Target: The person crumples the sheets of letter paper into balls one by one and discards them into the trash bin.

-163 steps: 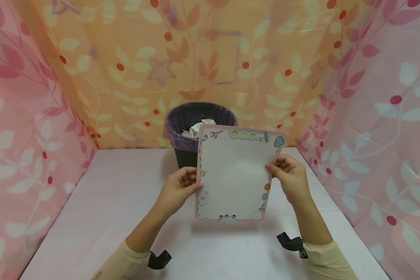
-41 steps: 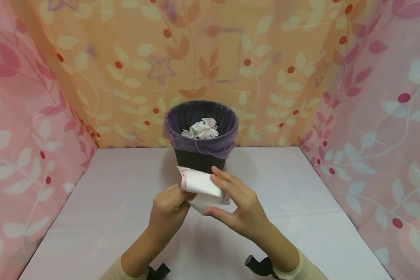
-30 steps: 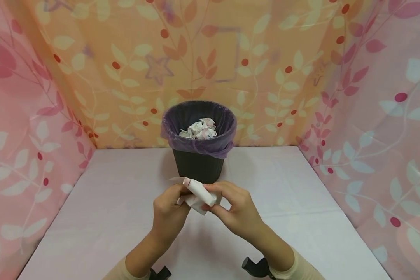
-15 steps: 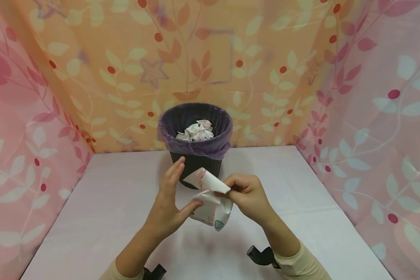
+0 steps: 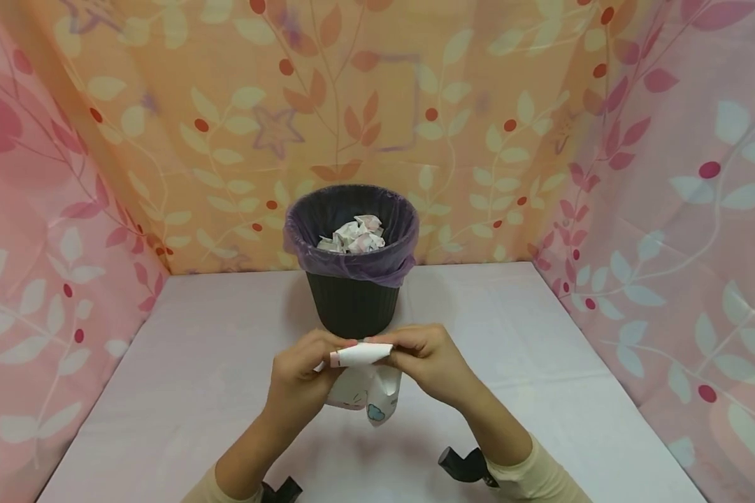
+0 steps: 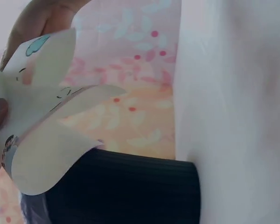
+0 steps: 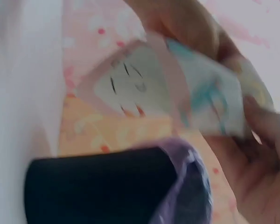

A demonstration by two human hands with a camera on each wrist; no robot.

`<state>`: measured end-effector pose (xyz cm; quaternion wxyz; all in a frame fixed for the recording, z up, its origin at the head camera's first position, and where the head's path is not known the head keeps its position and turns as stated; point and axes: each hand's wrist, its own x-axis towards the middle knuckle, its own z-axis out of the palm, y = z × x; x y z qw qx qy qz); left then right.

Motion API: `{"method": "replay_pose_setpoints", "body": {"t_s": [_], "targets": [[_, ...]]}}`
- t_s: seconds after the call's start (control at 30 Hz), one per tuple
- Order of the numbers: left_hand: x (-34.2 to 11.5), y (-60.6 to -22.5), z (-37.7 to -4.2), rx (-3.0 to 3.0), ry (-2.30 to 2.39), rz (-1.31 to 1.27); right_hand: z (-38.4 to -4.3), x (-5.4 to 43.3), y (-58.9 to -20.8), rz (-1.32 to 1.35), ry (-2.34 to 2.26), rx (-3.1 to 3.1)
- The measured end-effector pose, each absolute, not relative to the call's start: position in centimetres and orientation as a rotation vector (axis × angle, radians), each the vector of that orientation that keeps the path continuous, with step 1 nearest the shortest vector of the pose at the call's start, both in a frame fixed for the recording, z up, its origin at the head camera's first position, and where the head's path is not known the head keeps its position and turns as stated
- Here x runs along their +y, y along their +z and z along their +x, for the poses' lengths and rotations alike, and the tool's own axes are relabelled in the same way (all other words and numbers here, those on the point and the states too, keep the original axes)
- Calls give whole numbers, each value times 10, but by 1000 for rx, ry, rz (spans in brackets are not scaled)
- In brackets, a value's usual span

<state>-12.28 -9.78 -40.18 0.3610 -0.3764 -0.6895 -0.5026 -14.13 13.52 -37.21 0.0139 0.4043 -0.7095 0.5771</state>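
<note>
A sheet of white paper (image 5: pixel 361 355) with a printed cartoon border is folded and bunched between my two hands, in front of the trash bin. My left hand (image 5: pixel 298 381) pinches its left end, with thumb and fingers curled. My right hand (image 5: pixel 437 367) pinches the right end, and both hands' fingertips come close together at the top fold. Loose flaps hang below, one bearing a blue cloud. In the left wrist view, curled flaps of the paper (image 6: pixel 42 154) overlap the bin. The right wrist view shows the paper (image 7: pixel 135 86) blurred, its pink border facing the camera.
The black trash bin (image 5: pixel 352 307) stands behind my hands on the white table (image 5: pixel 214 363). A purple liner (image 5: pixel 352 269) folds over its rim, and crumpled papers (image 5: pixel 358 236) lie inside. Floral curtains (image 5: pixel 365 91) enclose the back and sides.
The sheet was flat, held by its side edges; it is now folded and bunched small. Half a second ago the left fingers were spread; now they pinch the paper, and the hands are lower and closer together.
</note>
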Motion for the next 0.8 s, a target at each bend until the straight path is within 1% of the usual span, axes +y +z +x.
{"method": "replay_pose_setpoints", "body": {"t_s": [0.1,0.2,0.3,0.37,0.5,0.67,0.8], "targets": [[-105,-398,-122,-1804,-1520,-861,-147,146,-366,1524,1718,-2228],[-112,-394,-121,-1881,-1734,-676,-152,154,-362,1764,1685,-2187],[-114,-392,-122,-1953,-1905,-521,-154,152,-362,1814,1658,-2113],[-113,-392,-122,-1980,-1980,-457,-154,147,-364,1767,1632,-2065],[-106,-395,-122,-1983,-2024,-423,-150,135,-371,1572,1615,-2031],[-99,-402,-120,-1938,-1940,-570,-142,122,-380,1267,1733,-1983],[-105,-401,-119,-2028,-1876,-774,-141,124,-380,1157,1902,-1881]]}}
